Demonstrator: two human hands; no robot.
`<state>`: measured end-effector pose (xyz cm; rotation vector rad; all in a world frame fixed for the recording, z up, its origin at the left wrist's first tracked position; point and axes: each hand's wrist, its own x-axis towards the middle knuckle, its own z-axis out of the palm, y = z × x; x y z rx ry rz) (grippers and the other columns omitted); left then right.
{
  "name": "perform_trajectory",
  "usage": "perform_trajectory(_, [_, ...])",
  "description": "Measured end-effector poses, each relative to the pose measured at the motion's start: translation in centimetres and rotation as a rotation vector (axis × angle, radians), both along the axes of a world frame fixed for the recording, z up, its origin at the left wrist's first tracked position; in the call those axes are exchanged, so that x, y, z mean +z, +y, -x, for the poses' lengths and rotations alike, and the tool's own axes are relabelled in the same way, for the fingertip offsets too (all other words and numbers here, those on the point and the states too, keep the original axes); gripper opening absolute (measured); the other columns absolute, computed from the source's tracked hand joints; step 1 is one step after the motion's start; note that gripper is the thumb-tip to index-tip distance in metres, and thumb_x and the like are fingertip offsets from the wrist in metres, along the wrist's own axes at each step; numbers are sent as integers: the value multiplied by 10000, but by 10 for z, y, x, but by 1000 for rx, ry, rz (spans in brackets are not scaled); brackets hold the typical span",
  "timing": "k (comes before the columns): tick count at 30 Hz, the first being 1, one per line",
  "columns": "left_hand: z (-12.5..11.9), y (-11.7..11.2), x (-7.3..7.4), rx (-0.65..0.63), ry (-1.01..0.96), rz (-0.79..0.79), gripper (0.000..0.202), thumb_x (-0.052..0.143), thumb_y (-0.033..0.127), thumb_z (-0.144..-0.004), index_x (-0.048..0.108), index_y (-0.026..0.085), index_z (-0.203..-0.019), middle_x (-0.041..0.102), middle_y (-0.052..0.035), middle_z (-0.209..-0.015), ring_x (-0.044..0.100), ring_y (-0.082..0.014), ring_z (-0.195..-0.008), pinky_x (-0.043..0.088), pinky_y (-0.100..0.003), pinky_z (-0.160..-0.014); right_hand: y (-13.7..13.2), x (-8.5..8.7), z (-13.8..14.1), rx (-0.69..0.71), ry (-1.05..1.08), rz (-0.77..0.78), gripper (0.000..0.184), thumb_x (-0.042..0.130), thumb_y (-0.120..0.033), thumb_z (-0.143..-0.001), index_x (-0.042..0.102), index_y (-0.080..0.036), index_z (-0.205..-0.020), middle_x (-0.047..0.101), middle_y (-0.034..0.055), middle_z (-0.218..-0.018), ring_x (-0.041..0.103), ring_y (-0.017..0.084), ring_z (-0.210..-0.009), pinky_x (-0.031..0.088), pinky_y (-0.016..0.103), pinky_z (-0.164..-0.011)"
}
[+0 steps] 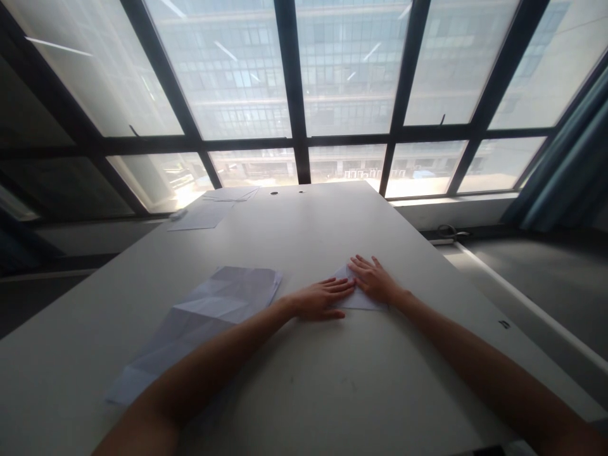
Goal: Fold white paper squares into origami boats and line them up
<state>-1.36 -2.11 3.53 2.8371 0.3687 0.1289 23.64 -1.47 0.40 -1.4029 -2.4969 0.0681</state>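
The left hand (316, 301) is lying palm-down, its four fingers stretching close together toward 2 o'clock and its thumb sticking out toward 3. The right hand (375, 283) is resting flat too, its fingers slightly spread and pointing toward 10; neither hand is pinching anything. Under both, one folded paper (363, 304) is lying on the tabletop (327, 234), its near edge showing below the right palm. The fingertips of the left are meeting the side of the right, overlapping or touching; which one, I cannot tell.

Taking that paper as the clock's centre, a creased paper (209, 304) is spreading from 9 toward 8 o'clock; its layers are showing too faintly for counting. The left forearm is passing across its near side, hiding part of it. At 10, near the far left edge, more sheets (202, 216) are lying, at least two. Two dark holes (274, 193) are sitting at 11, near the far edge. One small dark mark (503, 324) is showing at 4, close to the right edge.

The bare white surface is running toward 12, giving room up to the window (346, 63). Beyond the right edge, one white rail (522, 292) is slanting past 3, and a curtain (560, 164) is hanging at 2.
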Motion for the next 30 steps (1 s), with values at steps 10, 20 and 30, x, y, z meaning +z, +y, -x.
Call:
perform_trajectory(10, [-10,3,-11,136,-148,6,531,384,448,-1012,387,213,-1488,315,-40,-1560,214,-223,-1468,180,-378,-1213,-15,-13,18,54,98,30,571,326,-120,-911,374,-121,-1480,377,137,-1527,319,212,-1426,259,440,-1166])
perform_trajectory(20, [3,33,-28,375,-250,-35,395,366,282,-1015,547,248,-1364,515,-34,-1441,442,-188,-1358,299,-389,-1156,-16,-6,18,212,145,87,570,397,-158,-919,383,-245,-1482,330,64,-1555,287,195,-1440,199,471,-1186])
perform_trajectory(30, [9,25,-21,300,62,-97,613,282,547,-1012,116,321,-1557,141,-18,-1616,81,-240,-1494,67,-461,-1197,-10,0,6,253,397,77,325,563,-268,-898,685,-284,-1199,584,35,-1361,520,223,-1289,332,409,-1137])
